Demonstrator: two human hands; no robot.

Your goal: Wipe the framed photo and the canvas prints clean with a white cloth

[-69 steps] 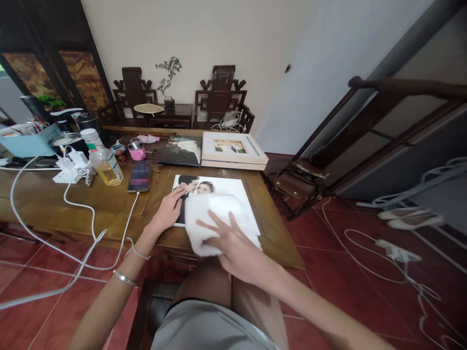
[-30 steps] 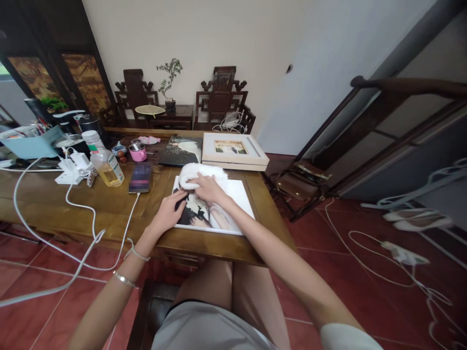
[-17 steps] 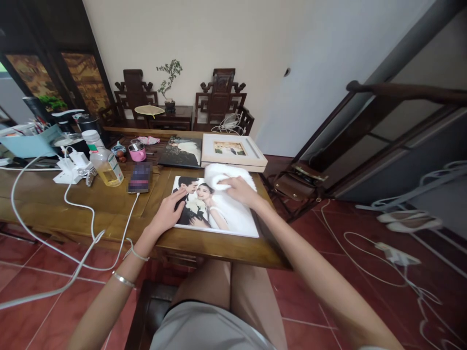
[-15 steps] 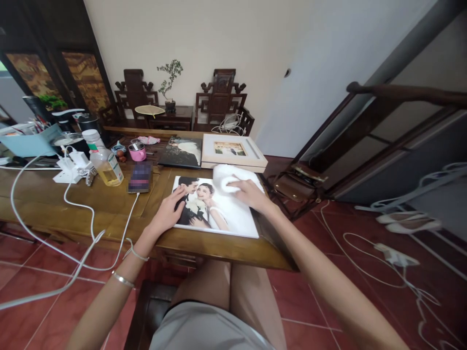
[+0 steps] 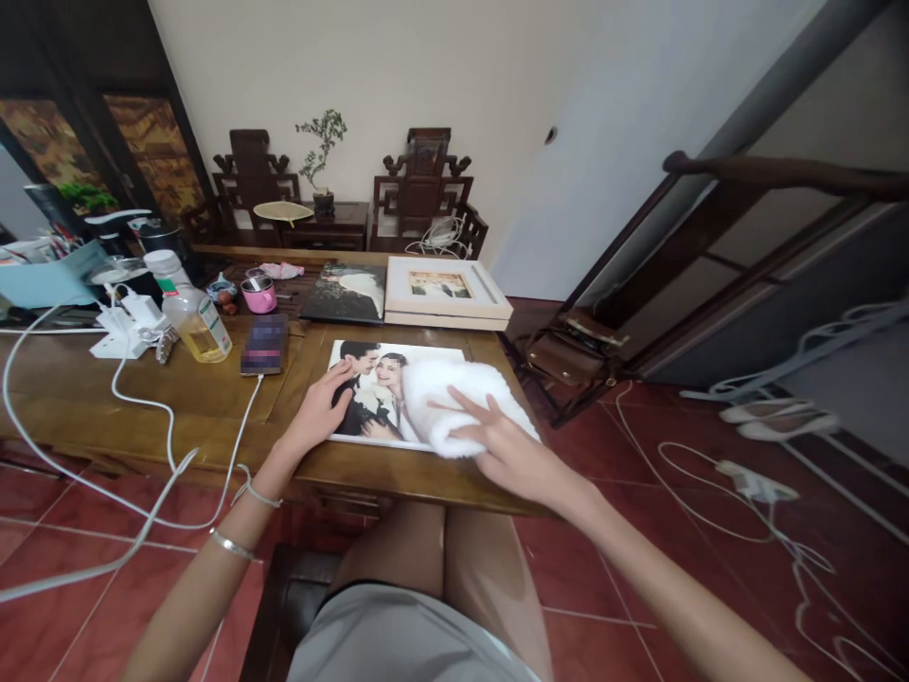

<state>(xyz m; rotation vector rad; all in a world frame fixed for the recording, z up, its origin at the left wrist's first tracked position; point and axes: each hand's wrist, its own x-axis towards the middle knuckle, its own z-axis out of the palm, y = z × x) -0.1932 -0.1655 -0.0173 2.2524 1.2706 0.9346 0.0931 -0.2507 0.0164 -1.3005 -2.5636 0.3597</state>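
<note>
Lying by the table's [image 5: 398, 472] front edge, a photo [image 5: 379, 405] is steadied by the spread left hand [image 5: 318, 412], presumably against slipping beneath the cloth [image 5: 454, 374] pressed by the splayed right hand [image 5: 512, 453].

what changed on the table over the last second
The white cloth, under the right hand, slid right along the far edge of the photo panel, then toward the person, and now covers its right part. The left hand stays on the panel's left side; bottle, phone and pink cup stay put.
</note>
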